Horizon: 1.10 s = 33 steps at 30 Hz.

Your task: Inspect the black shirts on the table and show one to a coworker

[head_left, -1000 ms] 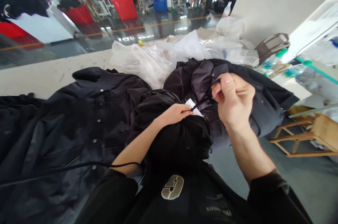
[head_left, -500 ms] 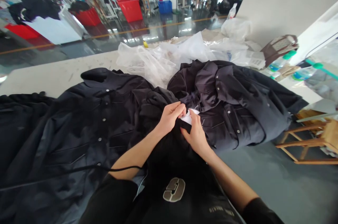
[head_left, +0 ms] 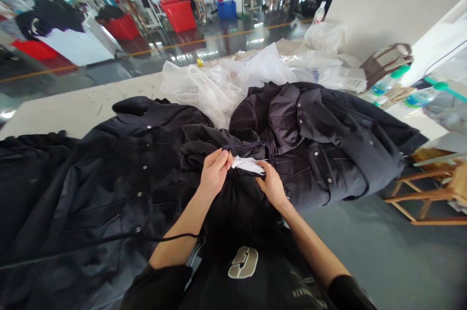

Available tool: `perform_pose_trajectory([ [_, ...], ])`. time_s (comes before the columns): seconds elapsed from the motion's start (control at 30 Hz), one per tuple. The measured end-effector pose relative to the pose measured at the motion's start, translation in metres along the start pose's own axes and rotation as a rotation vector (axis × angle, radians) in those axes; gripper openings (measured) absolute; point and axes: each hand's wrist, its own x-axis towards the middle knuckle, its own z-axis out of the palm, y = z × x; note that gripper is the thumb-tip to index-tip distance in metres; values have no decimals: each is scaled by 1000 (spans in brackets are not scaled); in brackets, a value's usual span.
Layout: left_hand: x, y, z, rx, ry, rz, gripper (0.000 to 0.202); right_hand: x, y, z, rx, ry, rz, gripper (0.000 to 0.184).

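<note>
A strip of white fabric (head_left: 248,165) with frayed edges stretches between my two hands, lying along black cloth. My left hand (head_left: 215,171) pinches the dark cloth at the strip's left end, thumb against the fingers. At its right end my right hand (head_left: 272,184) grips the strip and the black cloth beneath, fingers closed. Gathered black fabric (head_left: 204,142) bunches just beyond my hands. To the left lies a dark jacket (head_left: 120,169) with metal snap buttons. Another dark jacket (head_left: 314,154), folded and heaped, lies to the right.
Clear plastic bags (head_left: 215,86) cover the table's far side (head_left: 73,105). Bottles with green caps (head_left: 425,96) and a brown bag (head_left: 386,64) stand at the right. A wooden stool (head_left: 430,195) is beside the table. Beyond are red bins (head_left: 178,14) and a blue crate (head_left: 226,9).
My hands have moved apart, the left one to the left and slightly down. The white strip, bunched before, now lies stretched out between them.
</note>
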Motion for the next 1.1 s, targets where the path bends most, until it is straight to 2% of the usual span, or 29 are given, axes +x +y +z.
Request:
perform_pose_trajectory([
  [0.1, 11, -8, -7, 83, 42, -40, 37, 6, 3, -2, 30, -42, 51, 44],
  [0.17, 23, -11, -10, 53, 87, -78, 34, 7, -3, -10, 20, -32, 33, 48],
  [0.27, 39, -12, -12, 55, 152, -136, 29, 8, -27, -28, -34, 148, -147, 48],
  [0.33, 46, -10, -13, 144, 194, -107, 27, 14, -46, -38, -51, 195, -307, 43],
  [0.4, 48, -9, -13, 245, 219, -38, 25, 27, -60, -42, -72, 109, -367, 38],
  [0.53, 50, -7, -14, 297, 270, 26, 25, 59, -60, -35, -75, -132, -241, 10],
  [0.57, 50, -7, -15, 248, 292, 17, 25, 64, -56, -33, -18, -170, -213, 8],
  [0.63, 48, -4, -17, 89, 295, -30, 25, 67, -48, -30, 166, -199, -158, 16],
  [0.77, 42, 5, -21, -175, 168, -145, 29, 59, -39, -27, 610, -136, 34, 31],
  [0.9, 40, 18, -22, -243, 77, -153, 41, 55, -44, -31, 999, -76, 199, 37],
  [0.97, 44, 23, -20, -216, 56, -124, 43, 56, -51, -44, 1132, -29, 195, 41],
  [1.1, 52, 18, -16, -61, -1, -76, 39, 60, -72, -89, 1247, 48, 50, 49],
])
